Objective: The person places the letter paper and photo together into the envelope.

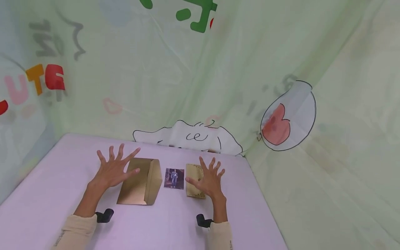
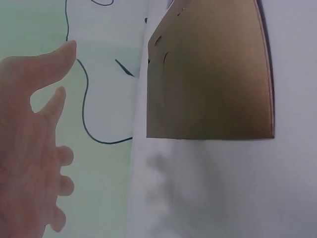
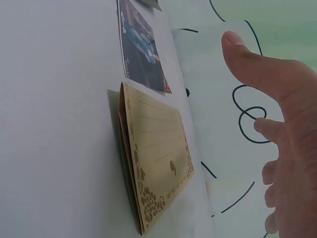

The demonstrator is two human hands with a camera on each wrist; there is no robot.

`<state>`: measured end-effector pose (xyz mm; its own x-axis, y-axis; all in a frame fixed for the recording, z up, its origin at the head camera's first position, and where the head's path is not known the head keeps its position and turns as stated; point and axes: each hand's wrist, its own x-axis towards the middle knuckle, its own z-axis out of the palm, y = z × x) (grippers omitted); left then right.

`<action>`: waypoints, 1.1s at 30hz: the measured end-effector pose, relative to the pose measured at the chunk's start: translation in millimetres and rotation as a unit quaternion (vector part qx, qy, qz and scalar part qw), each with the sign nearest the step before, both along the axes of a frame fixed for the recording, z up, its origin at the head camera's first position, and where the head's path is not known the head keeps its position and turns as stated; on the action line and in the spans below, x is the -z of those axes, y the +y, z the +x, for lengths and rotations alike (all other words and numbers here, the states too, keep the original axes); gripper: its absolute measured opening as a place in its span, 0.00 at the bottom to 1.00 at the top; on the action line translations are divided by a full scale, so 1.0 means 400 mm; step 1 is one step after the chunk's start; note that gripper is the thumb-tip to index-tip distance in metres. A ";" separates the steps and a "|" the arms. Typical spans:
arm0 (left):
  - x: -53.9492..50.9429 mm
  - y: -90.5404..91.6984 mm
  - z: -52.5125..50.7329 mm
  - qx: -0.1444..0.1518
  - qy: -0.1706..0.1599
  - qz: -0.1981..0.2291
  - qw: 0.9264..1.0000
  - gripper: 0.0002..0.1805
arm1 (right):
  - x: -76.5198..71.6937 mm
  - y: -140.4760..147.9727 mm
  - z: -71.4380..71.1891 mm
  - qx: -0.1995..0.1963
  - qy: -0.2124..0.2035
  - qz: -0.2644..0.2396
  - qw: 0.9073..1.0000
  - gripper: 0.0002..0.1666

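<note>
A cloth hangs behind envelope, photo, card.

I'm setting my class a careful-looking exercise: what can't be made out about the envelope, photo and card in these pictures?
- Card, right wrist view: inside, hidden by its upper leaf.
- Card, head view: part covered by the right hand.
- Envelope, left wrist view: cut off by the top edge.
- Envelope, head view: part of its left side, behind the left hand.
- Photo, head view: fine details, too small.
</note>
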<state>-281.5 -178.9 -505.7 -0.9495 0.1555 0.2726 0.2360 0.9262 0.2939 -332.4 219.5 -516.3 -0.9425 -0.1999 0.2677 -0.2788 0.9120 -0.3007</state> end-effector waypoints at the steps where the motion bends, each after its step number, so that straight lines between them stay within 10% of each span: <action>1: 0.004 0.001 0.001 0.002 0.002 -0.002 1.000 0.45 | 0.001 -0.005 -0.002 -0.001 0.001 -0.002 1.000 0.67; 11: 0.071 0.077 0.008 0.053 -0.012 0.050 0.997 0.39 | 0.005 -0.113 -0.021 0.068 0.105 -0.077 0.989 0.22; 19: 0.121 0.123 0.021 0.065 -0.028 0.062 0.996 0.38 | 0.085 -0.192 -0.030 0.111 0.031 -0.125 0.985 0.28; 28: 0.199 0.106 -0.001 0.078 0.014 0.075 0.994 0.41 | 0.131 -0.228 -0.027 0.136 0.049 -0.111 0.983 0.29; 33: 0.198 0.107 0.011 0.074 -0.030 0.110 0.991 0.40 | 0.144 -0.233 -0.021 0.168 0.051 -0.174 0.969 0.16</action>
